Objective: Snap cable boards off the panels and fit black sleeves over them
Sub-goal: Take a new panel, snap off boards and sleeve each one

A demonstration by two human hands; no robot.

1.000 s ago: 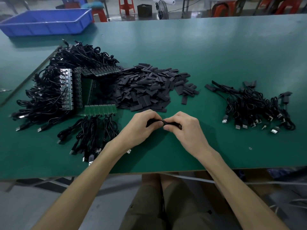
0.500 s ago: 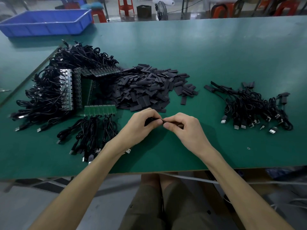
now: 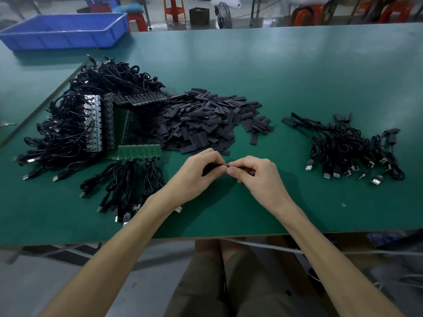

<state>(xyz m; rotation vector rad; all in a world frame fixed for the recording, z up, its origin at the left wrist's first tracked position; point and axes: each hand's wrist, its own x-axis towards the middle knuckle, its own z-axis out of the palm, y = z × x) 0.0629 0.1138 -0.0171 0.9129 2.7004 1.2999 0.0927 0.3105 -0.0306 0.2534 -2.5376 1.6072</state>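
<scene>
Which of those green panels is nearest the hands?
The panel lying flat in front, just left of the left hand; the other panels sit farther back in the cable heap.

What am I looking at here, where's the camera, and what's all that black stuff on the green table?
No machine here: a person works with bare hands. The picture comes from a camera worn on the head, looking down, so the arms reach in from below. The left hand and right hand pinch a small black piece between them; fingers hide most of it. On the green table lie, at left, a heap of cables joined to green panels, in the middle a pile of black sleeves, at right a smaller bundle of cables. A blue bin stands far left.
</scene>
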